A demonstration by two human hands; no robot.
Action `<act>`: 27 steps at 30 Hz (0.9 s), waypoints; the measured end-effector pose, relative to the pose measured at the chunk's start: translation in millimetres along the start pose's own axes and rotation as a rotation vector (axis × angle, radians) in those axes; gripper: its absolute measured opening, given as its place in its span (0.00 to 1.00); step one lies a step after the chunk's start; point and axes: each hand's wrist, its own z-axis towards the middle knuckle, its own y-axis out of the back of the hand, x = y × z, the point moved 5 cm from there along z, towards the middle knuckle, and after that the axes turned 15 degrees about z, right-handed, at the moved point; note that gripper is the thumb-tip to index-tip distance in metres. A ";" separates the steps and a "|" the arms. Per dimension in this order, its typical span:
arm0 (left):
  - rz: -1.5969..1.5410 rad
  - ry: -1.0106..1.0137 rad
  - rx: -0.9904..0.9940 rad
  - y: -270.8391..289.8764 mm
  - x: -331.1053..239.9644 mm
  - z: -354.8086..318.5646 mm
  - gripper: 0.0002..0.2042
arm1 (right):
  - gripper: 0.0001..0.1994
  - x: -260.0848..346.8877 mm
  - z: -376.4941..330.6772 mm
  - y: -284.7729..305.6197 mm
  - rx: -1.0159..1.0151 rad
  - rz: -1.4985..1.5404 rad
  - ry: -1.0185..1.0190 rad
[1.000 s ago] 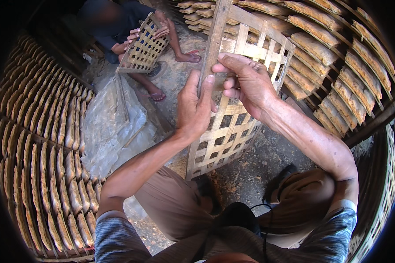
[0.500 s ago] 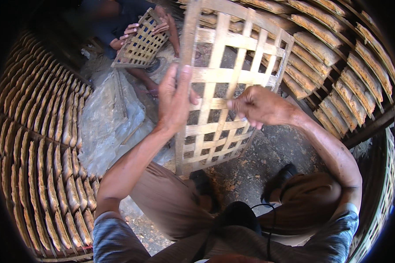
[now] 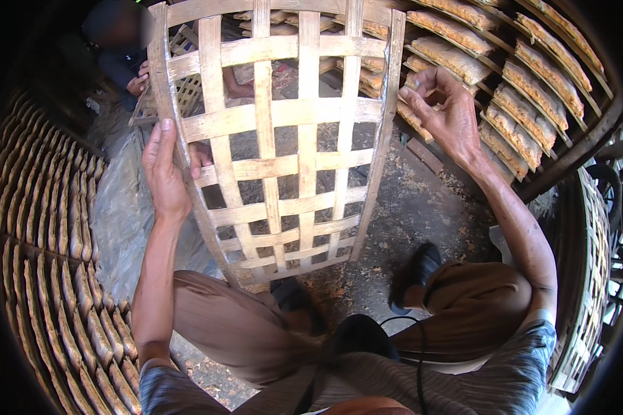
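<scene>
A woven bamboo tray, an open lattice of flat slats in a wooden frame, stands upright in front of me, its lower end above my knees and feet. My left hand is closed around the left side bar, thumb on the near side and fingertips showing through the lattice. Just off the right side bar, my right hand is raised with loosely curled fingers. A gap shows between its thumb and forefinger, and I see nothing held there.
Racks of thin slabs with orange-brown edges rise at the left and upper right. Grey plastic sheeting lies left of my legs. Another person holds a smaller-looking lattice tray behind mine. More lattice trays stand far right.
The tray has swung left and turned to face me more squarely, carried by my left hand. My right hand has left the slats and moved up and right, past the side bar.
</scene>
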 end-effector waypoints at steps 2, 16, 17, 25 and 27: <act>0.030 -0.029 0.007 -1.7 -2.2 -2.0 0.17 | 0.26 -3.4 4.7 7.2 -0.049 0.071 0.021; -0.023 -0.088 -0.034 -30.4 -26.9 -29.0 0.16 | 0.19 20.9 11.1 -0.9 -0.170 -0.102 0.343; -0.026 -0.088 -0.038 -30.3 -29.1 -30.1 0.15 | 0.16 23.0 13.4 -0.9 -0.176 -0.171 0.366; 0.087 -0.106 0.036 -34.9 -31.9 -35.9 0.15 | 0.10 27.5 26.9 1.0 -0.011 -0.787 0.439; 0.084 -0.118 0.049 -31.4 -27.7 -35.2 0.15 | 0.07 26.0 25.9 -2.8 0.056 -0.822 0.478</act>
